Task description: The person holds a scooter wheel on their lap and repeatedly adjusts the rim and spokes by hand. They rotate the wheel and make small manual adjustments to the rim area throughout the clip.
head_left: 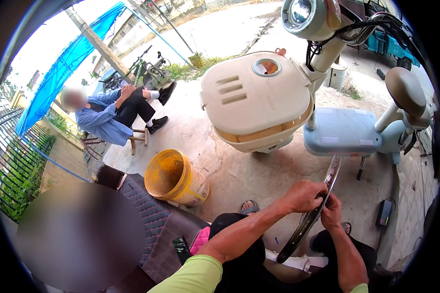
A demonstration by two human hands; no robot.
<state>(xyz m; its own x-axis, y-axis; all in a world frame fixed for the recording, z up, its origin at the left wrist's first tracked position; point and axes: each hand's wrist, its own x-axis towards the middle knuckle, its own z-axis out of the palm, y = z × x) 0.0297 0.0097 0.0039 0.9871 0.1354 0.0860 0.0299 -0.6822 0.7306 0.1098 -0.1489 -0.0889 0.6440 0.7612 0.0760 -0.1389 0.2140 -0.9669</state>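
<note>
A long, narrow, dark piece with a shiny metallic upper part, which looks like a wheel or rim seen edge-on [298,237], stands slanted between my legs. My left hand [308,194] has its fingers curled at its upper middle. Just to the right and slightly lower, my right hand [331,211] grips the same piece. The fingertips of both are partly hidden. Beyond it stands a scooter with a cream front basket [252,97], a round headlamp [302,15] and a pale blue footboard [341,132].
A yellow bucket [193,180] stands left of me beside a quilted seat [146,219] holding a phone [181,248] and pink pad [200,238]. A seated person [102,119] is at left, with bicycles [151,68] behind. A black box [384,213] lies at right.
</note>
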